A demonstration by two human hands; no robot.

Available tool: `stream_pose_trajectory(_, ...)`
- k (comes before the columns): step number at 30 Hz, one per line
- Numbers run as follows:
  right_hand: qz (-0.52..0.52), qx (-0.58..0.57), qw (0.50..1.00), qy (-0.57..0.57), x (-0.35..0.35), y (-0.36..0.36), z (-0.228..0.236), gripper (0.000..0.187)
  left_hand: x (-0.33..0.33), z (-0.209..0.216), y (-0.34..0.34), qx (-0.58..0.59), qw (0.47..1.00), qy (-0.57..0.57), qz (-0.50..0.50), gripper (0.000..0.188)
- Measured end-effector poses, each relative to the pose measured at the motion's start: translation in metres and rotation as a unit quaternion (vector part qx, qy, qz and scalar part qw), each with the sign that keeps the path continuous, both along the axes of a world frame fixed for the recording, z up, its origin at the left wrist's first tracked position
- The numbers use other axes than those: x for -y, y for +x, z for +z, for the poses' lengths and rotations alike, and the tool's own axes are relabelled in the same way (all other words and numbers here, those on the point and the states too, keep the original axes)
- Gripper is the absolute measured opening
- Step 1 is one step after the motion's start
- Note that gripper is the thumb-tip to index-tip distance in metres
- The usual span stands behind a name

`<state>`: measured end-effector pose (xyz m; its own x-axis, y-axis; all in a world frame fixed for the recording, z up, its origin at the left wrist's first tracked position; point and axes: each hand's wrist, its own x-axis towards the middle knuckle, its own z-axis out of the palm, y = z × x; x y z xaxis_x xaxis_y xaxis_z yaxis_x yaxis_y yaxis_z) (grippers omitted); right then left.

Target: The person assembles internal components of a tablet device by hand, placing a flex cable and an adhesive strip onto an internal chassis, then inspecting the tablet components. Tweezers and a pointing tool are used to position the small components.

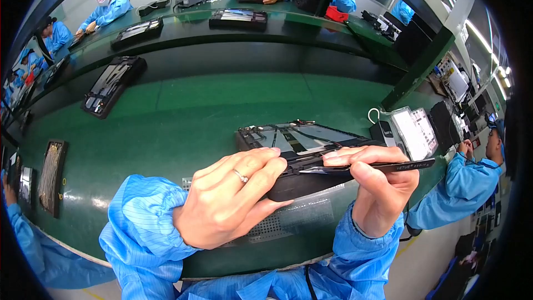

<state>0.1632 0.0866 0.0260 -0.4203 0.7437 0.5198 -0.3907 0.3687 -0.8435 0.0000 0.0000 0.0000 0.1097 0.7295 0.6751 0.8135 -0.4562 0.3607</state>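
Note:
A flat electronic device [288,138] with dark strips and grey panels lies in a black tray [302,188] in front of me, tilted across the table. My left hand [236,194], a ring on one finger, grips the tray's near left corner: its fingertips press on the top edge and its thumb lies lower, by the front wall. In my right hand [386,183] is a pair of black tweezers [402,166], pinched between thumb and fingers. Their tips point left, low over the device's near edge. What the tips touch is too small to make out.
Under the tray lies a clear perforated sheet [294,219]. Right of it stand a small black box [383,132] and clear plastic cases [415,133]. Another device tray [114,85] and a narrow tray [53,178] lie left. A green post [419,69] rises at the right. Co-workers sit around.

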Motion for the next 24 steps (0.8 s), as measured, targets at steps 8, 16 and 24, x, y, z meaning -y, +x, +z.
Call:
stream_pose_trajectory(8, -0.006, -0.004, 1.000, -0.010, 0.0005, -0.0032, 0.0002, 0.010, 0.0001, 0.0016, -0.0017, 0.000, 1.000, -0.009, 0.003, 0.041)
stream_pose_trajectory(16, 0.017, 0.000, 1.000, -0.004, -0.0029, -0.0008, 0.0016, 0.009, -0.0015, 0.0023, 0.0014, 0.003, 1.000, -0.009, 0.008, 0.041)
stream_pose_trajectory(24, 0.007, 0.031, 0.999, -0.010, -0.0021, 0.0002, 0.0043, 0.009, -0.0026, 0.0011, 0.0013, 0.004, 1.000, -0.004, 0.008, 0.041)
